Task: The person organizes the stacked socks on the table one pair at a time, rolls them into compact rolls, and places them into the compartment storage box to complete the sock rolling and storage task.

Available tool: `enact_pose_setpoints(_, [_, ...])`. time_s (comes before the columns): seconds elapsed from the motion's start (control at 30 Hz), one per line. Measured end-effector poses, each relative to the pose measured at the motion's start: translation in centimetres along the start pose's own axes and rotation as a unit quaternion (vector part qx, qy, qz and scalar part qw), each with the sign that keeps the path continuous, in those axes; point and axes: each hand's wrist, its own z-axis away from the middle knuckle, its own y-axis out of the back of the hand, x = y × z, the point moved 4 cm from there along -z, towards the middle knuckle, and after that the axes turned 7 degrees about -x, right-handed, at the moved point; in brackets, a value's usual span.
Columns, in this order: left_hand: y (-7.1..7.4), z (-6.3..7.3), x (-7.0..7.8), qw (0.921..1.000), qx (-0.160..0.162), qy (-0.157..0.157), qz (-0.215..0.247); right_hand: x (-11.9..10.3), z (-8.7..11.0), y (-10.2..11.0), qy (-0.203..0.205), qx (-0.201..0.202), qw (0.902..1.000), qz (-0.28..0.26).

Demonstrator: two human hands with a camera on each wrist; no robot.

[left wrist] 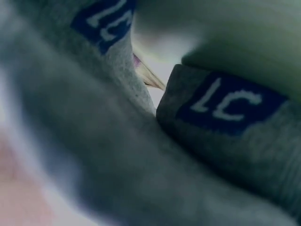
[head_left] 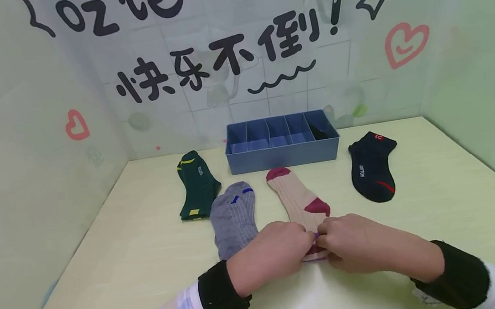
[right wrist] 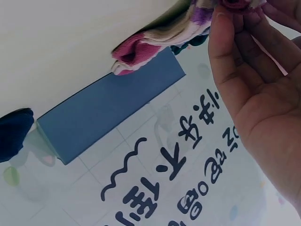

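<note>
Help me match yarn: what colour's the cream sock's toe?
The toe is dark red, clearest in the head view.

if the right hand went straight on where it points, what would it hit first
Beyond the cream sock it holds, the right hand would probably meet the left hand first, though depth is unclear.

Beige sock [head_left: 297, 202] partly hidden, upper lettering [head_left: 168, 11] cropped
</note>
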Motion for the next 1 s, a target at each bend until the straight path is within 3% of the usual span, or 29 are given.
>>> enact_pose_setpoints(0.23, [-0.1, 0.1, 0.1, 0.9997, -0.003, -0.01, -0.022, 0.6, 0.0, 0.0, 0.011, 0.001, 0.9983, -0.057])
enact_pose_setpoints(0.4, [-0.2, 0.1, 0.3, 0.9995, -0.008, -0.026, -0.013, 0.9, 0.1, -0.2, -0.015, -0.043, 0.9937, -0.103])
enact_pose_setpoints(0.53, [-0.4, 0.1, 0.1, 0.9983, -0.024, -0.02, 0.049, 1.1, -0.1, -0.3, -0.058, -0.065, 0.9848, -0.15])
enact_pose_setpoints(0.63, [-0.4, 0.0, -0.3, 0.993, -0.023, 0.0, 0.116, 1.0, -0.3, -0.1, -0.077, -0.046, 0.9826, -0.162])
enact_pose_setpoints(0.77, [-0.6, -0.1, -0.3, 0.9881, -0.022, 0.024, 0.151, 0.5, -0.3, 0.2, -0.066, 0.015, 0.9926, -0.101])
enact_pose_setpoints(0.87, [-0.6, -0.1, 0.0, 0.9938, -0.015, 0.029, 0.106, -0.2, 0.0, 0.4, -0.043, 0.044, 0.9979, -0.019])
enact_pose_setpoints(1.0, [-0.3, 0.1, 0.4, 0.9988, 0.006, 0.033, 0.037, -1.1, 0.3, 0.3, 0.001, 0.046, 0.9952, 0.087])
